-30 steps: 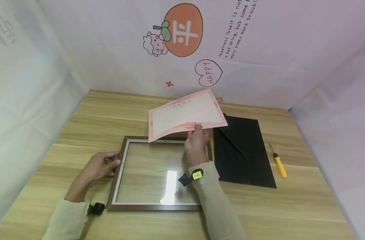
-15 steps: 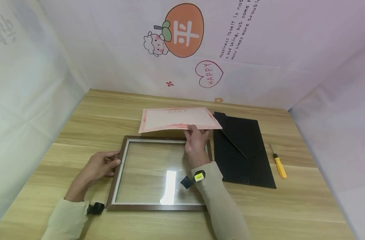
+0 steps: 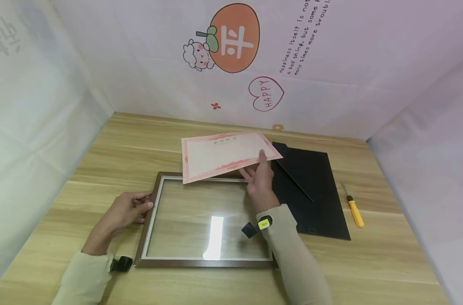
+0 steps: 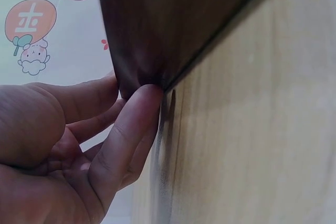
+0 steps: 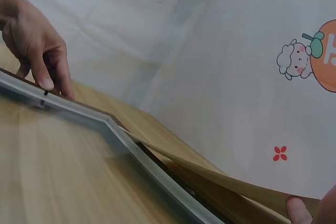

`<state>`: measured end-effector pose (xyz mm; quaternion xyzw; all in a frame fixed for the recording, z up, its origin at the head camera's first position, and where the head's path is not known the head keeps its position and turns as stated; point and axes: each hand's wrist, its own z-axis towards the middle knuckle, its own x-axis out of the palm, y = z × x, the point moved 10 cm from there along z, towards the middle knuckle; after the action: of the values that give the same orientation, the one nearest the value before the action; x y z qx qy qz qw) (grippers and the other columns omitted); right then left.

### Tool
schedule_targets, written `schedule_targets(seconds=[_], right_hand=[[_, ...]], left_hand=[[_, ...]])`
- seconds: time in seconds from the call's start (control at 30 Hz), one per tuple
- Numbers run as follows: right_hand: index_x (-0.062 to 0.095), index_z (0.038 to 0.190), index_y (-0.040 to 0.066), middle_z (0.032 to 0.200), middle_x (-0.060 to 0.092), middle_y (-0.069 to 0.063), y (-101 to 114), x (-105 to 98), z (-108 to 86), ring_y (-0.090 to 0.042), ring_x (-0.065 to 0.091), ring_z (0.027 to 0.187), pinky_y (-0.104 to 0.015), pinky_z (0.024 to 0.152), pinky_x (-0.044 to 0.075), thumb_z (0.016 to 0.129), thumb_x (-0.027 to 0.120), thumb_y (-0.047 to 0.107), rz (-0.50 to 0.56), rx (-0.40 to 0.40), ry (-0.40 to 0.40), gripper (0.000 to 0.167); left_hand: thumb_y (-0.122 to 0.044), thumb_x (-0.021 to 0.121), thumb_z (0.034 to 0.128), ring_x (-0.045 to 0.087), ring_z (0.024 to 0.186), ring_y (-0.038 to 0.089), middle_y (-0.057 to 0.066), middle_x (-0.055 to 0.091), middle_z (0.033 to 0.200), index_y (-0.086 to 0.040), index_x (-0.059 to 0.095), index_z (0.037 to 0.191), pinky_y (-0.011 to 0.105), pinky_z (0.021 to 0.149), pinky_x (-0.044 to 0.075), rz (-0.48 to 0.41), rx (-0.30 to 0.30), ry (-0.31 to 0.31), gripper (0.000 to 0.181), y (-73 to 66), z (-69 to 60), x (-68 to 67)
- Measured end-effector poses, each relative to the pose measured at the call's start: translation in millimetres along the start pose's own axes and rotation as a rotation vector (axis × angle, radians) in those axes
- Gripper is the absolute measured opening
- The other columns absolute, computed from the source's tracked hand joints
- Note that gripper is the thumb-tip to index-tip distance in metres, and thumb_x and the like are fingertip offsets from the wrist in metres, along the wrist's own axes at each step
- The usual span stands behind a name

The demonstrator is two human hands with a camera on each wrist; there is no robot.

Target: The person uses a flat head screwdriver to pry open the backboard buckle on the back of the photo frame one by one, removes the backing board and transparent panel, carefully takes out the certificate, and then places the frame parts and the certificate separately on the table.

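Observation:
My left hand (image 3: 126,212) holds the left side of a brown picture frame (image 3: 149,228) lying on the table. In the left wrist view, the fingers (image 4: 131,129) meet the frame's dark edge (image 4: 157,14). A clear pane (image 3: 189,220) with a bright reflection fills the frame. Over its far edge, my right hand (image 3: 260,182) pinches a pink-bordered certificate (image 3: 224,152), thumb on top and other fingers beneath. The sheet tilts, its near left corner overlapping the frame's far side. In the right wrist view, the certificate (image 5: 226,179) shows almost edge-on above the frame (image 5: 152,171).
A black backing board (image 3: 311,182) with a stand leg lies right of the frame, partly behind the right arm. Beyond it is a screwdriver (image 3: 355,212) with a yellow handle. Printed white sheeting (image 3: 140,63) encloses the wooden table (image 3: 98,169) on the back and sides.
My right hand has moved slightly right. The certificate dropped and flattened, then its near left corner came closer to me over the frame's far edge. My left hand and the frame stayed put.

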<state>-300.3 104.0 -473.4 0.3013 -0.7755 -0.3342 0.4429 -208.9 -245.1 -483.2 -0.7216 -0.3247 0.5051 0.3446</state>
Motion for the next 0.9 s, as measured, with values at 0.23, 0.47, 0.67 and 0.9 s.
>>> schedule_targets(seconds=[0.23,0.47,0.67,0.9], right_hand=[[0.048,0.139,0.005,0.13,0.059,-0.02,13,-14,8.1,-0.03,0.064,0.118,-0.041,0.097,0.056,0.105,0.034,0.05,-0.121,-0.003,0.02,0.059],[0.054,0.136,0.003,0.106,0.064,-0.012,33,-24,12.9,-0.019,0.07,0.097,-0.031,0.092,0.058,0.102,0.051,0.013,-0.228,-0.098,0.009,0.036],[0.05,0.135,0.005,0.115,0.06,-0.013,35,-30,20.0,-0.013,0.069,0.083,-0.026,0.081,0.061,0.09,0.061,-0.003,-0.309,-0.115,-0.041,0.047],[0.055,0.131,-0.002,0.117,0.064,-0.024,42,-32,27.1,-0.015,0.074,0.086,-0.027,0.076,0.062,0.097,0.055,0.006,-0.408,-0.202,0.006,0.035]], left_hand=[[-0.006,0.059,0.0974,0.064,0.086,0.016,0.024,0.056,0.116,0.006,0.041,0.144,0.024,0.068,0.062,-0.003,-0.006,0.003,0.051,0.5,-0.6,1.2],[-0.005,0.058,0.0975,0.064,0.086,0.017,0.024,0.056,0.117,0.006,0.041,0.144,0.024,0.068,0.062,0.002,-0.007,-0.005,0.051,0.8,0.4,-1.1],[-0.005,0.058,0.0975,0.064,0.086,0.017,0.024,0.056,0.117,0.006,0.041,0.145,0.024,0.068,0.062,0.0,-0.012,-0.004,0.051,1.0,0.5,-1.2],[-0.004,0.059,0.0971,0.064,0.086,0.017,0.025,0.056,0.116,0.008,0.04,0.144,0.024,0.068,0.062,-0.003,0.008,0.001,0.052,-1.5,-0.8,0.7]])
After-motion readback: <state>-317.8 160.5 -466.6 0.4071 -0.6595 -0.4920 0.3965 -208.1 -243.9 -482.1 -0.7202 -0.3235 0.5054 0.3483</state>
